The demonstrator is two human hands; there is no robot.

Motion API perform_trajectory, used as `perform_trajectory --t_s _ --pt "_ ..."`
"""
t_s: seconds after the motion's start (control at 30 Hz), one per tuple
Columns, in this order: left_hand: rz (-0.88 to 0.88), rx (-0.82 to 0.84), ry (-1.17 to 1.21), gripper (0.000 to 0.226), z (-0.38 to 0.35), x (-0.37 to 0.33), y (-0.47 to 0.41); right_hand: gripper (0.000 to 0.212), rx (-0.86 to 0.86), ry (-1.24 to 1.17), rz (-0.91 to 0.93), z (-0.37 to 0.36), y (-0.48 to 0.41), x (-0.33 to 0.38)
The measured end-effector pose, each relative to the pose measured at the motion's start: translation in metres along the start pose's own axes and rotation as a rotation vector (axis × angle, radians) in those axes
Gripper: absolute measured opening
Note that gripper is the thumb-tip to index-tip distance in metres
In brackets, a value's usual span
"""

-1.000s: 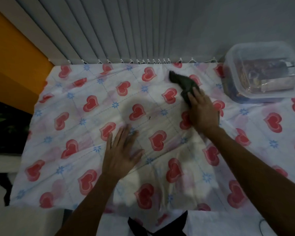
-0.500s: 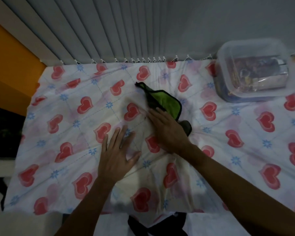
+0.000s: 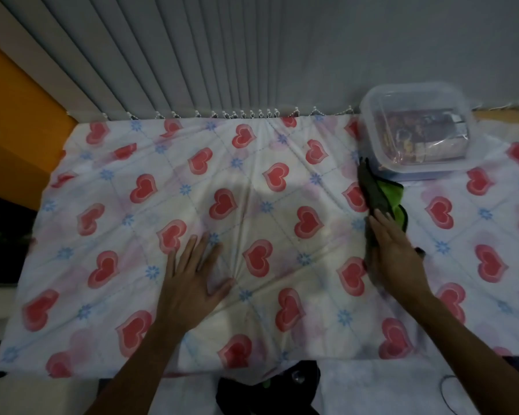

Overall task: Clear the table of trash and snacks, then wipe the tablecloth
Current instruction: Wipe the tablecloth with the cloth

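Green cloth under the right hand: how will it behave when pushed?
Probably floppy: the cloth lies folded over itself. Likely bunches rather than sliding flat. Tablecloth may drag too; it wrinkles around the left hand.

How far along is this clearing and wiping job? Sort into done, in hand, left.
Done: no loose trash shows on the tablecloth. In hand: the right hand presses a green cloth on it beside the lidded container, while the left hand lies flat on the fabric. Left: how much is wiped cannot be told; the container, blurred packets inside, sits at the far edge.
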State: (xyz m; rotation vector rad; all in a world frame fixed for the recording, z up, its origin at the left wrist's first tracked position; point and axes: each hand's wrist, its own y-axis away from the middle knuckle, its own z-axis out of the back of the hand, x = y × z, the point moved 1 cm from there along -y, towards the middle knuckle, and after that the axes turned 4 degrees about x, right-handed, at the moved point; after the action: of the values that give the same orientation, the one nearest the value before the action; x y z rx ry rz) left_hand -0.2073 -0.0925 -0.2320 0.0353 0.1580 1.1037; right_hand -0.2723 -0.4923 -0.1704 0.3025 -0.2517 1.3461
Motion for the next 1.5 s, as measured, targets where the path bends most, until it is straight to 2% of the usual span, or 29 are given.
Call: perform_trajectory --t_s 0.1,0.17,0.23,0.27,0.33,0.4,0.43,0.57,0.77,1.0,1.1,1.2,1.37,1.5 --pt "-0.03 -0.093 0.051 0.087 0.006 -0.005 0.004 0.049 -0.092 -0.154 0.015 0.009 0.016 0.031" --pt "-0.105 -0.182 0.094 0.086 0.01 -0.017 0.002 0.051 -0.121 -0.218 0.135 0.003 0.017 0.079" --pt "-0.137 -0.19 0.075 0.092 0.012 -0.035 -0.001 0.049 -0.131 -0.245 0.31 -0.013 0.008 0.134" --pt "-0.13 -0.156 0.035 0.096 0.012 -0.045 -0.002 0.048 -0.109 -0.221 0.394 -0.024 0.001 0.158" --pt "-0.106 -0.042 -0.045 0.108 0.009 -0.058 0.0 0.055 0.056 -0.096 0.478 -0.052 -0.014 0.19" --pt "-0.073 0.014 -0.026 0.12 0.002 -0.059 0.006 0.058 0.216 0.096 0.477 -0.078 -0.025 0.19" --pt "-0.056 0.023 0.014 0.125 0.0 -0.057 0.008 0.057 0.238 0.136 0.466 -0.086 -0.027 0.181" --pt "-0.035 0.095 0.065 0.131 -0.004 -0.052 0.006 0.059 0.201 0.132 0.34 -0.087 -0.018 0.134" --pt "-0.017 0.127 0.077 0.133 -0.003 -0.052 0.006 0.058 0.021 0.148 0.125 -0.048 0.01 0.047" --pt "-0.017 0.125 0.074 0.134 0.001 -0.055 0.006 0.063 -0.021 0.165 -0.308 0.002 0.068 -0.063" --pt "-0.013 0.148 0.066 0.134 0.005 -0.057 0.007 0.064 -0.036 0.014 -0.531 0.021 0.087 -0.089" --pt "-0.005 0.165 0.079 0.136 0.009 -0.058 0.007 0.045 -0.15 -0.175 -0.639 0.04 0.095 -0.083" --pt "0.007 0.035 0.095 0.127 0.022 -0.054 -0.005 0.047 -0.374 -0.316 -0.36 0.063 0.057 0.004" --pt "-0.01 -0.046 0.101 0.119 0.036 -0.039 -0.031 0.043 -0.406 -0.475 -0.068 0.067 -0.026 0.078"
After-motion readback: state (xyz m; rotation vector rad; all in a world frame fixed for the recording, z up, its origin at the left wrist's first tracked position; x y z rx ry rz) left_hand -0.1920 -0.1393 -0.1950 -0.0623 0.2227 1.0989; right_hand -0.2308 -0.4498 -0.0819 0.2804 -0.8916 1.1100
